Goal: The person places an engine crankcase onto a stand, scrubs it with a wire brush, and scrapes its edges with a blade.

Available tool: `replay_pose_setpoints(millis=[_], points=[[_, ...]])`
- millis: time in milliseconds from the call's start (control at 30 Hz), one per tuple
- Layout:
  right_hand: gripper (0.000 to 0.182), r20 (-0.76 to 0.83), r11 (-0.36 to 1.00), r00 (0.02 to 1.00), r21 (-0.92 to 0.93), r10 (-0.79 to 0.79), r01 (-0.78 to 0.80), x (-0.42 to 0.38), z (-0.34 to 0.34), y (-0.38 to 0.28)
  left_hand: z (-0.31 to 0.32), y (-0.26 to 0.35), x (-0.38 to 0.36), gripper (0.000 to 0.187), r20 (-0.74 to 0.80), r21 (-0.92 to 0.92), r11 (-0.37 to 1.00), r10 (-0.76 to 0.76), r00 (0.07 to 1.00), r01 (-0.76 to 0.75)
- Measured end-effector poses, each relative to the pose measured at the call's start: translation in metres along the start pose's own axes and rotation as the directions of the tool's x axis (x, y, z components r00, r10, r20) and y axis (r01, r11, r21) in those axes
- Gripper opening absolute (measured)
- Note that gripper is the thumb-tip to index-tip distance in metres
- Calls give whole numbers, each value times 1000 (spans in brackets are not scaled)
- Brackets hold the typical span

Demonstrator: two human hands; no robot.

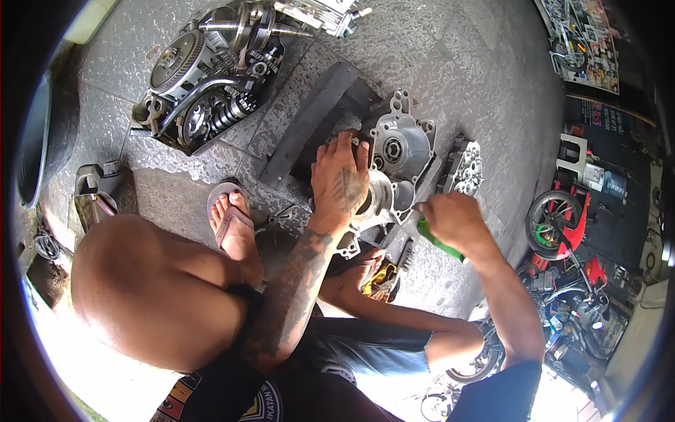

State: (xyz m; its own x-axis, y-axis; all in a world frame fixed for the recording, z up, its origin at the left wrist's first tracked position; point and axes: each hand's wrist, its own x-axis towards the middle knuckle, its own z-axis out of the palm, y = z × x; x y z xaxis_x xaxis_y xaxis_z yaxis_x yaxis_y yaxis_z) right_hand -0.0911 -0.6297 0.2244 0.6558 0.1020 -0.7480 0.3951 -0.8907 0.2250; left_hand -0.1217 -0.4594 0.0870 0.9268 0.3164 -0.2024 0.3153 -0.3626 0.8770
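Note:
A grey metal engine crankcase [402, 151] with round bores rests tilted on a dark frame [309, 126] on the floor. My left hand [342, 176] grips the near left side of the crankcase, its fingers curled over the edge. My right hand [453, 221] is closed around a green-handled tool [439, 243], just right of the crankcase's lower edge. The tool's working end is hidden by the fingers. Beyond that hand, another cast metal engine part [464, 169] lies on the floor.
At the upper left, a tray [193, 149] holds gears, a spring and a crankshaft [253, 28]. A dark tub [49, 141] stands at the far left. By my foot lies a yellow-and-black item [382, 281]. Motorcycles [562, 225] and a parts display are at the right.

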Motion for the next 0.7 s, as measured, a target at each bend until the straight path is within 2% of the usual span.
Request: replay_pose_setpoints(millis=[33,67,133,167,267,500,600,700], points=[[33,-69,999,997,35,42,-39,-1,-1,3,0,0,1,31,13,-16,1000,-5,1000,5],[33,-65,999,997,34,42,-40,-3,-2,2,-1,0,1,32,26,-32,999,-8,1000,9],[33,24,998,997,-4,70,-70,-12,-8,1,-2,2,0,31,32,-12,1000,-17,999,17],[35,-26,999,999,31,43,-42,-16,-4,0,-2,3,0,31,34,12,1000,-28,999,28],[34,-9,999,1000,31,28,-28,-11,-4,-8,-1,3,-1,29,-43,-17,999,27,999,-28],[37,26,999,999,-44,-23,25,-6,-6,-18,2,-2,0,29,-43,-24,999,46,998,-47],[33,79,999,996,-28,-44,46,-4,-3,-14,2,0,-1,29,-57,-9,999,50,997,-50],[35,36,1000,999,12,-21,20,-9,-5,-13,4,-4,-1,29,-76,-8,998,67,995,-68]])
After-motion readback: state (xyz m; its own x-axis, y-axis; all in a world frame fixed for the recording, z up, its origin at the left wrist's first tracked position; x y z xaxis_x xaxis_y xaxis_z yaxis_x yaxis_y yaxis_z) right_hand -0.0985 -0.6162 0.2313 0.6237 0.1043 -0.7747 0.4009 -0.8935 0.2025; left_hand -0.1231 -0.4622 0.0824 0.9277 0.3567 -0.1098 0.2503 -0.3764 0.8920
